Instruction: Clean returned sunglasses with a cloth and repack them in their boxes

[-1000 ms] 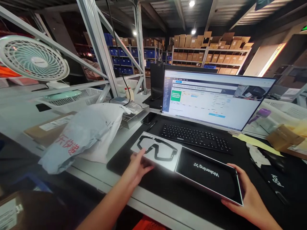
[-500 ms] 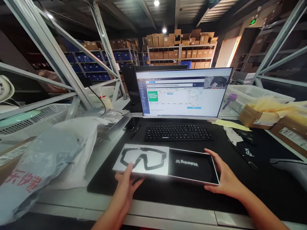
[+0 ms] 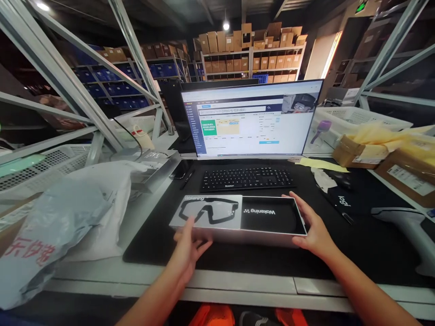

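A long flat box (image 3: 238, 215), half silver with a goggles picture and half black with white lettering, is held just above the black desk mat (image 3: 356, 253) in front of the keyboard (image 3: 247, 179). My left hand (image 3: 188, 246) grips its left end, thumb on top over the goggles picture. At the box's right end, my right hand (image 3: 311, 226) has its fingers wrapped over the edge. The box is tilted so its near side wall shows.
A monitor (image 3: 249, 120) stands behind the keyboard. A grey courier bag (image 3: 57, 231) and white bag lie at left beside a metal tray (image 3: 154, 167). At right are a barcode scanner (image 3: 408, 226), cardboard parcels (image 3: 404, 172) and a white basket (image 3: 353, 120). Steel rack struts cross both sides.
The box has been straightened square to the desk edge and drawn toward me, lifted slightly. Both hands kept their hold on its ends; my view swung right and down.
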`<act>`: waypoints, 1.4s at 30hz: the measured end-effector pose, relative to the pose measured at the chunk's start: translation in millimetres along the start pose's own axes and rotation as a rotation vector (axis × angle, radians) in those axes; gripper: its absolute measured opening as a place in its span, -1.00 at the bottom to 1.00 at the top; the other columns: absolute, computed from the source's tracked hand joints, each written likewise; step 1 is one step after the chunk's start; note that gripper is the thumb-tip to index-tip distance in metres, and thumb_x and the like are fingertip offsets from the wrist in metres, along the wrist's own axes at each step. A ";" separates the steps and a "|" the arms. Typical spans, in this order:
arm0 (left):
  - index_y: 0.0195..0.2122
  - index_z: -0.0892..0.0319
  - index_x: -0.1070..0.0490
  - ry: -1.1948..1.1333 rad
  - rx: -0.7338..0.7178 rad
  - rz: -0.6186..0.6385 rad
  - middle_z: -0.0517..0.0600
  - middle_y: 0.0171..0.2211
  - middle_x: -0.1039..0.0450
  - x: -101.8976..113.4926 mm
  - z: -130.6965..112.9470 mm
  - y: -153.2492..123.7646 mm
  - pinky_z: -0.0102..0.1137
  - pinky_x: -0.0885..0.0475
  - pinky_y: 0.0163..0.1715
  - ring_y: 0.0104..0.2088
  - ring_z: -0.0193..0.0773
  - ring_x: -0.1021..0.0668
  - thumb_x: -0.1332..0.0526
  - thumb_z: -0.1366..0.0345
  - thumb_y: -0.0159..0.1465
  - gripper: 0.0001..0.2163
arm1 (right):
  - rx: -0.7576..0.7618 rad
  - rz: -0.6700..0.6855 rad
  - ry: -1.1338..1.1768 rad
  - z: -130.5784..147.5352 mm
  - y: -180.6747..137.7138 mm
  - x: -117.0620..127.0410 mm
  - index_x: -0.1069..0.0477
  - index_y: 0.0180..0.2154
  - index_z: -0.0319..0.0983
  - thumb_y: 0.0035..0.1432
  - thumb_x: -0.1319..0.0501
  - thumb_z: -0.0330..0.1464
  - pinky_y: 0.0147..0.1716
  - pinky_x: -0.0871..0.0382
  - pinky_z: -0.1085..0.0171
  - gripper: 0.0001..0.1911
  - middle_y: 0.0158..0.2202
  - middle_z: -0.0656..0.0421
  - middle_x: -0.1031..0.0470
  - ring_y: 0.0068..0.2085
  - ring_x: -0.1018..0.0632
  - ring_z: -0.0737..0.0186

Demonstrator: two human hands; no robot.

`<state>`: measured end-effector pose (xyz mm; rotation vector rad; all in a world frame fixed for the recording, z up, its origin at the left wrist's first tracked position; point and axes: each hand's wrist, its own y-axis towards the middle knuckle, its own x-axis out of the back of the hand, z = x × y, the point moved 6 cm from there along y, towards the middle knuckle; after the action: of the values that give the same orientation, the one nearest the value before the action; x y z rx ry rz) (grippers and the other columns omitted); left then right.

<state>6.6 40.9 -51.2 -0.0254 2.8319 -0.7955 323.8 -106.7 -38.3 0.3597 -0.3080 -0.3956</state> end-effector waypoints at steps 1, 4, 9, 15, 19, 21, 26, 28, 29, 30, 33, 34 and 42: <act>0.05 0.11 -0.28 0.008 0.014 0.014 0.04 -0.22 -0.45 -5.1 4.4 -3.1 -0.14 -0.64 -0.24 -0.36 -0.26 -0.57 -0.25 0.07 0.35 -0.65 | -0.005 0.006 -0.010 -1.0 -0.7 -3.2 -0.02 0.41 -0.19 -0.13 -0.42 0.23 0.08 -0.48 0.05 0.24 0.32 -0.14 -0.26 0.24 -0.43 -0.19; 0.05 0.09 -0.26 0.041 0.073 0.024 0.06 -0.17 -0.45 -20.3 23.7 -12.9 -0.10 -0.64 -0.18 -0.25 -0.19 -0.59 -0.29 0.06 0.31 -0.61 | -0.041 0.026 -0.079 -8.2 -5.9 -22.1 0.03 0.43 -0.17 -0.34 -0.41 0.34 0.20 -0.35 -0.07 0.43 0.34 -0.14 -0.24 0.27 -0.37 -0.26; 0.04 0.12 -0.22 0.110 0.064 0.006 0.19 0.04 -0.39 -33.2 54.9 -22.2 -0.04 -0.62 -0.07 0.05 0.06 -0.56 -0.40 0.07 0.21 -0.50 | -0.133 0.121 -0.171 -21.4 -14.0 -59.6 0.26 0.47 -0.23 -0.56 -0.52 0.26 0.35 -0.06 -0.18 0.71 0.41 -0.20 -0.06 0.38 -0.18 -0.32; 0.05 0.13 -0.15 0.099 0.065 0.040 0.16 -0.10 -0.42 -34.0 64.4 -18.2 -0.06 -0.60 -0.03 0.04 0.10 -0.57 -0.36 0.13 0.24 -0.52 | -0.250 0.175 -0.222 -22.3 -12.5 -62.4 0.38 0.47 -0.25 -0.56 -0.63 0.04 0.35 -0.02 -0.21 0.76 0.43 -0.24 0.04 0.40 -0.11 -0.33; 0.16 0.04 -0.07 0.152 0.125 0.106 0.08 -0.17 -0.38 -33.5 67.3 -18.0 -0.10 -0.61 -0.08 -0.21 -0.05 -0.67 -0.28 0.12 0.31 -0.51 | -0.298 0.145 -0.186 -27.3 -7.0 -50.0 0.35 0.48 -0.26 -0.56 -0.63 0.05 0.36 0.03 -0.21 0.75 0.43 -0.27 0.06 0.40 -0.09 -0.34; 0.21 -0.02 0.02 0.213 0.151 0.159 0.09 -0.13 -0.38 -24.4 69.6 -16.4 -0.10 -0.61 -0.16 -0.32 -0.10 -0.68 -0.24 0.08 0.34 -0.46 | -0.282 0.154 -0.156 -28.2 -3.2 -43.1 0.35 0.48 -0.26 -0.56 -0.64 0.01 0.37 0.08 -0.20 0.74 0.44 -0.26 0.09 0.42 -0.06 -0.33; 0.23 -0.01 -0.06 0.651 -0.022 0.391 0.15 -0.03 -0.47 28.1 53.3 2.7 -0.11 -0.60 -0.33 -0.45 -0.12 -0.62 -0.30 -0.19 0.15 -0.27 | -0.275 0.421 0.022 -25.9 1.3 -27.8 0.41 0.47 -0.23 -0.52 -0.67 -0.11 0.39 0.10 -0.13 0.74 0.48 -0.20 0.31 0.46 0.09 -0.24; 0.19 0.04 -0.18 0.866 -0.226 0.388 0.18 0.04 -0.45 45.9 28.2 14.4 -0.02 -0.59 -0.15 -0.32 -0.03 -0.63 -0.37 -0.25 0.00 -0.18 | -0.314 0.532 0.159 -27.1 1.2 -22.1 0.36 0.47 -0.15 -0.46 -0.66 -0.12 0.37 0.01 -0.12 0.66 0.48 -0.16 0.27 0.45 0.03 -0.22; 0.20 0.05 -0.21 0.930 -0.332 0.361 0.21 0.11 -0.41 50.2 13.1 19.5 0.03 -0.54 -0.01 -0.17 0.06 -0.63 -0.42 -0.24 -0.07 -0.13 | -0.334 0.532 0.204 -28.9 2.5 -18.0 0.27 0.47 -0.11 -0.42 -0.66 -0.12 0.36 -0.03 -0.13 0.59 0.48 -0.14 0.20 0.44 -0.03 -0.21; 0.22 0.05 -0.20 0.953 -0.430 0.347 0.22 0.20 -0.35 50.1 -1.9 23.2 0.07 -0.45 0.13 -0.01 0.14 -0.59 -0.45 -0.20 -0.10 -0.10 | -0.351 0.502 0.224 -31.4 4.7 -13.4 0.12 0.46 -0.10 -0.39 -0.65 -0.12 0.35 -0.05 -0.14 0.49 0.46 -0.11 0.09 0.42 -0.10 -0.20; 0.31 0.02 -0.10 0.862 -0.599 0.464 0.22 0.39 -0.12 29.8 -32.1 27.6 0.07 -0.17 0.35 0.33 0.20 -0.31 -0.49 -0.09 -0.06 -0.05 | -0.384 0.368 0.202 -36.6 10.8 -3.5 -0.40 0.23 -0.16 -0.25 -0.60 -0.11 0.28 -0.22 -0.18 -0.01 0.28 -0.06 -0.35 0.27 -0.39 -0.18; 0.34 0.01 -0.07 0.826 -0.613 0.534 0.22 0.42 -0.06 20.0 -36.2 27.7 0.06 -0.14 0.36 0.37 0.19 -0.25 -0.49 -0.06 -0.03 -0.04 | -0.384 0.341 0.196 -35.5 11.8 -2.1 -0.50 0.14 -0.18 -0.22 -0.59 -0.11 0.22 -0.31 -0.18 -0.15 0.18 -0.04 -0.45 0.19 -0.47 -0.16; 0.43 -0.01 -0.04 1.036 -0.814 0.733 0.13 0.48 0.12 -39.2 -43.6 13.5 0.12 0.08 0.39 0.45 0.20 -0.02 -0.56 0.23 -0.08 0.07 | -0.314 0.003 0.225 -11.0 12.6 10.6 -0.64 -0.20 -0.20 -0.07 -0.53 -0.09 0.11 -0.45 -0.01 -0.56 -0.05 0.04 -0.60 0.01 -0.59 0.01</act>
<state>37.0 77.6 -14.4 1.5685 3.3075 0.7297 341.0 -97.4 -40.8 0.0939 -0.0245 -0.3901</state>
